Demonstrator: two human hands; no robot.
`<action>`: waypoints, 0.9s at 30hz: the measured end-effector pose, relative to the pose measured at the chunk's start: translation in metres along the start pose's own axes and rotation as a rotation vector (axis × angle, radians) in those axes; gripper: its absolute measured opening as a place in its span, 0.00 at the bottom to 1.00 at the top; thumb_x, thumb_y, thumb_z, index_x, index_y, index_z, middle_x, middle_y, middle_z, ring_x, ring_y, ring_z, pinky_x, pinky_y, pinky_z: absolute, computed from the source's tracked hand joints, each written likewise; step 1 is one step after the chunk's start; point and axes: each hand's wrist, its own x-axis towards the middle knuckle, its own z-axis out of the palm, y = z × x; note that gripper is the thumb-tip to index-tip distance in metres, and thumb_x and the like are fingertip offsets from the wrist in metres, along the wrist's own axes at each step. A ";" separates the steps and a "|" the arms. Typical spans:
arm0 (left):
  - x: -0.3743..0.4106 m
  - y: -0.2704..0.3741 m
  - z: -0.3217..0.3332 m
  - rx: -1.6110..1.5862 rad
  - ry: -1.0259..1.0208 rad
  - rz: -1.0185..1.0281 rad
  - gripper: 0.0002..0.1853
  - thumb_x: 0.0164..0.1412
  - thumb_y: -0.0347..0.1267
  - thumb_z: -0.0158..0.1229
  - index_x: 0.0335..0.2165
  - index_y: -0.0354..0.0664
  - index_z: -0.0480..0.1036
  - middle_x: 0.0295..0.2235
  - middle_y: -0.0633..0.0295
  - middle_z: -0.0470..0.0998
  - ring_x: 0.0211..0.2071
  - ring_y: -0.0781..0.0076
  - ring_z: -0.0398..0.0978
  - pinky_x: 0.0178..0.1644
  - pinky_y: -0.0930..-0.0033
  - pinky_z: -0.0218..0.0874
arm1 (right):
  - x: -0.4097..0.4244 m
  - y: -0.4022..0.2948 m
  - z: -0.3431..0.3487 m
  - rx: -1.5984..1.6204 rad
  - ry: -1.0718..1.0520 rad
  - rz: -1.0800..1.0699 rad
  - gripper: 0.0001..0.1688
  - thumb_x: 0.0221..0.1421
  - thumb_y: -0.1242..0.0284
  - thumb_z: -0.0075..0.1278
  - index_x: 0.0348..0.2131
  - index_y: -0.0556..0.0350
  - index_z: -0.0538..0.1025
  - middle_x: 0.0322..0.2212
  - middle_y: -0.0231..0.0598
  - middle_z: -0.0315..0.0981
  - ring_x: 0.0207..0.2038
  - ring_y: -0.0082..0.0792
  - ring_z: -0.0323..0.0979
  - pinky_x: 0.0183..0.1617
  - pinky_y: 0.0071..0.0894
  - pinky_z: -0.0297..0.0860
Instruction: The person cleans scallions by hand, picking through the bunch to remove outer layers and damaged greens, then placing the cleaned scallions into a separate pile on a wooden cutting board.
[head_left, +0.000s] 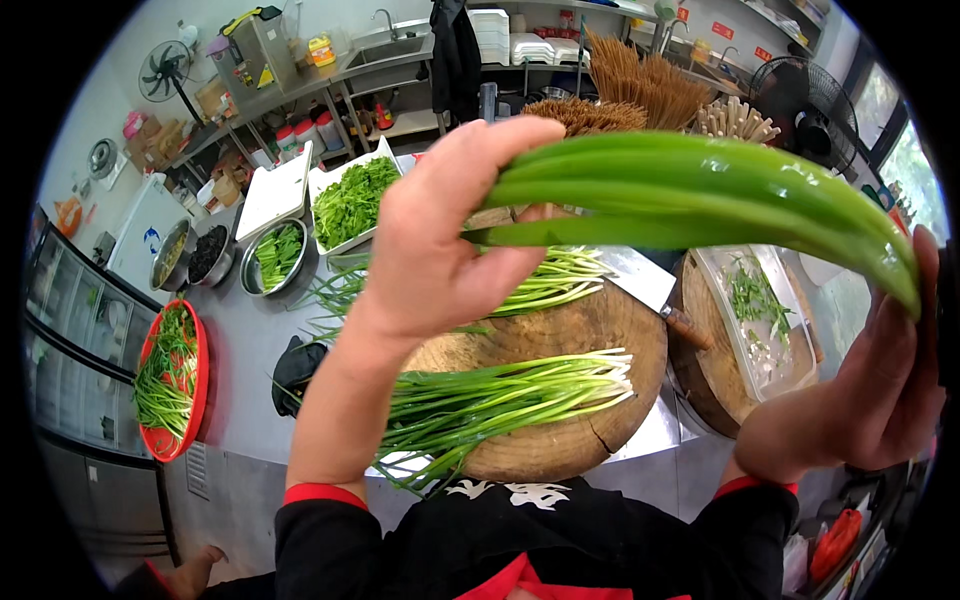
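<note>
My left hand (442, 232) grips the left end of a long, glossy green vegetable (675, 187), raised close to the camera; it looks like a pepper, but its kind is not certain. Its tapered right tip rests at the fingers of my right hand (885, 382). Below lies a thick round wooden chopping block (540, 446). One bunch of scallions (517, 394) spans its near side, white ends to the right. A second bunch (551, 281) lies farther back, partly hidden by my left hand. A cleaver (641, 277) with a wooden handle lies at the block's right edge.
A second wooden block (694, 360) carries a clear plastic tray (780, 375) with cut greens. Leafy greens (356, 199) fill a white tray; metal bowls (274, 259) stand left. A red basket (199, 375) holds scallions at the table's left edge. Someone's hand (196, 574) shows lower left.
</note>
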 end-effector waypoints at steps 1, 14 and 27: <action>0.001 0.002 -0.006 -0.057 -0.068 -0.106 0.36 0.43 0.20 0.58 0.55 0.36 0.61 0.38 0.55 0.74 0.37 0.67 0.74 0.40 0.71 0.64 | -0.002 0.004 -0.001 0.002 0.013 0.008 0.16 0.57 0.84 0.41 0.44 0.74 0.72 0.42 0.58 0.73 0.42 0.44 0.74 0.50 0.33 0.67; 0.008 0.012 -0.019 -0.669 -0.578 -0.623 0.21 0.54 0.21 0.53 0.49 0.36 0.66 0.44 0.56 0.74 0.38 0.72 0.74 0.43 0.70 0.67 | -0.006 0.030 0.005 0.077 0.079 0.081 0.18 0.58 0.83 0.40 0.47 0.74 0.71 0.43 0.60 0.72 0.44 0.45 0.74 0.52 0.32 0.67; -0.048 0.076 -0.071 0.451 -0.907 -0.452 0.21 0.43 0.24 0.59 0.41 0.39 0.73 0.27 0.55 0.72 0.28 0.55 0.72 0.30 0.60 0.65 | -0.154 0.060 0.104 0.790 -0.674 0.319 0.19 0.48 0.76 0.57 0.43 0.45 0.78 0.30 0.33 0.74 0.32 0.35 0.72 0.35 0.30 0.68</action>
